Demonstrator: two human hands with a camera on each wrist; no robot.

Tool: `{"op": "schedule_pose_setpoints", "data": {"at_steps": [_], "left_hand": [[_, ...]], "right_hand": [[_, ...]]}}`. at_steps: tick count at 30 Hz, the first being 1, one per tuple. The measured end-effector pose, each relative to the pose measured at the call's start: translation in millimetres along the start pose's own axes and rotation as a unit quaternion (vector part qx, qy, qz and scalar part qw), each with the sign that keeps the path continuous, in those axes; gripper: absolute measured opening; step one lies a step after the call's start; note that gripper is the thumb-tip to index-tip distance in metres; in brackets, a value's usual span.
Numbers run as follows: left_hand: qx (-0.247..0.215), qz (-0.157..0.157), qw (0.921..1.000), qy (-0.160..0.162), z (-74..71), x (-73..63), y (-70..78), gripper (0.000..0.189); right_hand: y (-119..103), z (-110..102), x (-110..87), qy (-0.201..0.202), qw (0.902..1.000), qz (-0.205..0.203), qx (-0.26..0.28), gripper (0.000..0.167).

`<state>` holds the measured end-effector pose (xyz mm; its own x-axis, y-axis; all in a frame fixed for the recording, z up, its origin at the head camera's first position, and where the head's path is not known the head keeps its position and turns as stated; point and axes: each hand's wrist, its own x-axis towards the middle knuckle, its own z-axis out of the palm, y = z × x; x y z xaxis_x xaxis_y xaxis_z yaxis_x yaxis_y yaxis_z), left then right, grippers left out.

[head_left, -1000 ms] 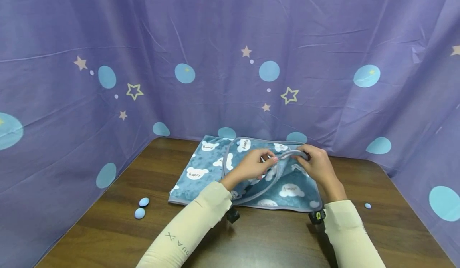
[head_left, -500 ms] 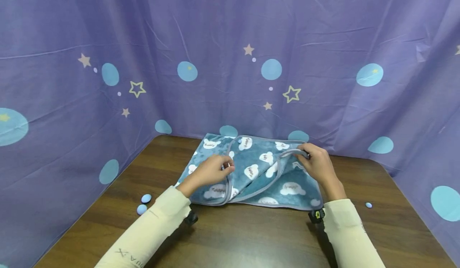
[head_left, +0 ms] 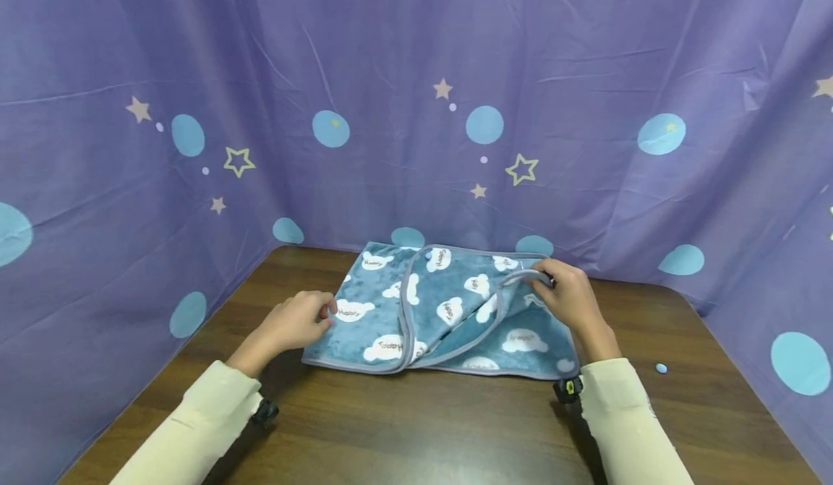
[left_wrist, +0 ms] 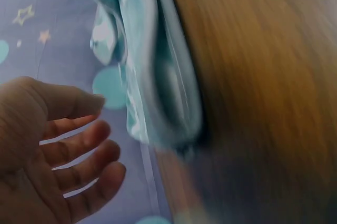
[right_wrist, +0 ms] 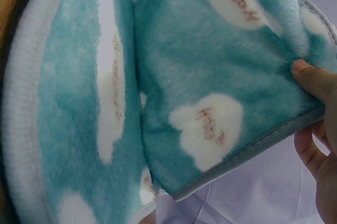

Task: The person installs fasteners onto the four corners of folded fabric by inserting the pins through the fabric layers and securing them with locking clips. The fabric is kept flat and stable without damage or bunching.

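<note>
A teal plush blanket [head_left: 429, 340] with white bear-head patches and grey edging lies folded on the table against the curtain. At its raised right part, my right hand [head_left: 571, 298] pinches the grey-edged layer between thumb and fingers. In the right wrist view the thumb [right_wrist: 305, 71] presses on the plush while fingers lie behind it. Off the blanket's left side, my left hand [head_left: 293, 324] hovers with loosely bent fingers and holds nothing. The left wrist view shows that hand [left_wrist: 58, 150] apart from the blanket's folded layers [left_wrist: 152, 61].
A small light-blue rounded piece [head_left: 661, 368] lies on the brown wooden table [head_left: 423, 427] at the right. A purple curtain [head_left: 403, 174] with stars and dots encloses the table at the back and sides.
My left hand has let go of the blanket's raised edge and moved left, past the blanket's left side. The right hand keeps its hold. The left arm now covers the two blue pieces.
</note>
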<state>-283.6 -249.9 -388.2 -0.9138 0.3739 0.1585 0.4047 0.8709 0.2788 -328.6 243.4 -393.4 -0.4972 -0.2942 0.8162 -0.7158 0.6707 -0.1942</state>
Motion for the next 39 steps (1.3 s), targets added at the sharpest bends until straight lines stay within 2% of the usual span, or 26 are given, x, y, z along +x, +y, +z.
{"op": "schedule_pose_setpoints", "data": {"at_steps": [6, 10, 15, 23, 32, 39], "left_hand": [[0.043, -0.055, 0.9956, -0.063, -16.2, -28.3, -28.3, 0.01], [0.049, -0.084, 0.9896, -0.107, -21.9, -42.6, -42.8, 0.02], [0.032, -0.086, 0.9854, -0.143, -30.4, -56.5, -53.7, 0.033], [0.002, -0.064, 0.988, -0.14, -31.9, -63.1, -60.8, 0.038], [-0.018, -0.058, 0.9892, -0.133, -21.3, -65.7, -69.5, 0.041], [-0.051, -0.026, 0.9911, -0.12, -17.4, -65.3, -74.3, 0.033]], "right_hand": [[-1, 1, 1.2, -0.008, 0.9999, 0.006, 0.008, 0.023], [0, 0, 0.7, -0.013, 0.9998, 0.007, 0.009, 0.023], [-1, -1, 1.4, -0.017, 0.9997, 0.011, 0.011, 0.022], [-5, -3, 1.2, -0.019, 0.9995, 0.022, 0.01, 0.023], [-3, -2, -0.9, -0.023, 0.9993, 0.027, 0.011, 0.024], [-3, -3, -0.3, -0.025, 0.9992, 0.029, 0.011, 0.023]]}}
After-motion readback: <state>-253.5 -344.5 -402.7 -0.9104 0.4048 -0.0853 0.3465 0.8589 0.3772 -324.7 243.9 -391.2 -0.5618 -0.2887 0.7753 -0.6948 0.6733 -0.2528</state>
